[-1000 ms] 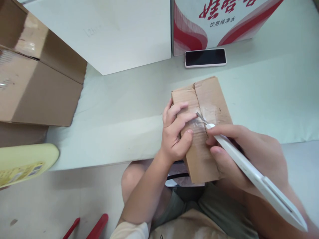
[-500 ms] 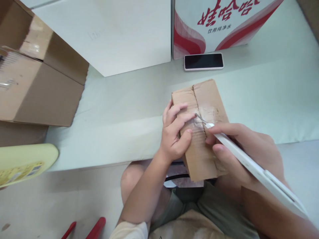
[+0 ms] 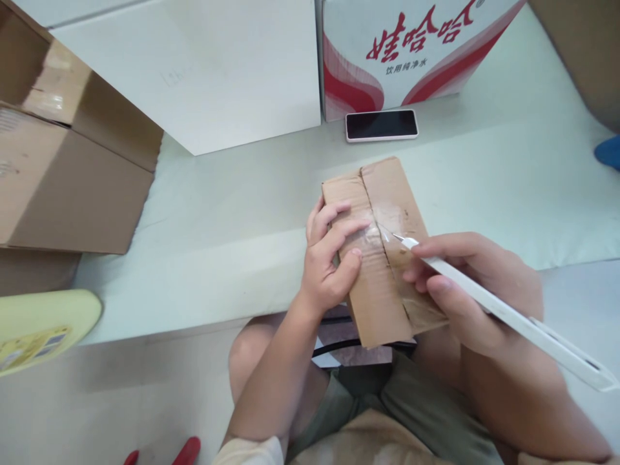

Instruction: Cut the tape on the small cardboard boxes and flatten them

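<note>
A small brown cardboard box is tilted at the table's front edge, above my lap. Clear tape crosses the seam on its top, and the seam shows as a dark split line. My left hand grips the box's left side, thumb and fingers spread over the top. In my right hand is a white utility knife, held like a pen. Its thin blade points at the taped seam; whether the tip touches the tape I cannot tell.
Behind the box lies a phone, against a white and red water carton. A large white box stands beside that carton. Brown cartons are stacked at left, above a yellow-green object. Something blue shows at the right edge.
The knife's blade has moved slightly right of the seam, and its handle end has swung up and right. My left hand keeps its hold on the box. The view has shifted a little.
</note>
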Demonstrator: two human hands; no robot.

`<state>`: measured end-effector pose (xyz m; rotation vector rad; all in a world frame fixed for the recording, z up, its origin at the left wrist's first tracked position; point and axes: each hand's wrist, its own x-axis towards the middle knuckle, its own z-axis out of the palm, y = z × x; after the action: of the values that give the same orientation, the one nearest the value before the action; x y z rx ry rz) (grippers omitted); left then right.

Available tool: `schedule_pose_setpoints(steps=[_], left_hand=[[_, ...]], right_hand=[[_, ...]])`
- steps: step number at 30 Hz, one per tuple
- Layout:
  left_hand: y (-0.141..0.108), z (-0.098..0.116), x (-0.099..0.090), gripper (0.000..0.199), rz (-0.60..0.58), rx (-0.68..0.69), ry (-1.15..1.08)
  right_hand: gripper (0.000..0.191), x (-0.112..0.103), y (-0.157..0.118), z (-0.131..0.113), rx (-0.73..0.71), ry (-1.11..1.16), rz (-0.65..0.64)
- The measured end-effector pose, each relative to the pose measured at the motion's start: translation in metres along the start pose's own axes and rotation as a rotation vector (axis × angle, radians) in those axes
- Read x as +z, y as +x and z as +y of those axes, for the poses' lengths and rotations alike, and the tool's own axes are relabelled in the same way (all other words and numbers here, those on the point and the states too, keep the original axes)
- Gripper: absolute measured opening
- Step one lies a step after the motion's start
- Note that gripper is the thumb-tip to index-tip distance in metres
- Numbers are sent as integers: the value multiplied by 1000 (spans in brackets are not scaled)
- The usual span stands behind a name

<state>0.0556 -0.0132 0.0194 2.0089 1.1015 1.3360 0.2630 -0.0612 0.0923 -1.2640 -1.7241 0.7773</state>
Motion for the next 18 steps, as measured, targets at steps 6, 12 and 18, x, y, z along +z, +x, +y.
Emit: schedule_pose_setpoints(steps=[6,12,18], left_hand=[[0,0,0,41,-9,-8,12],[-1,-2,1,39,5,-5,-19],[-1,-2,1,39,13,-14,-24]], right_hand=[[18,3,0,5,-2,9,3],[19,1,10,2,-130,-130,-84],[15,4,13,-1,-144,-165,-69]])
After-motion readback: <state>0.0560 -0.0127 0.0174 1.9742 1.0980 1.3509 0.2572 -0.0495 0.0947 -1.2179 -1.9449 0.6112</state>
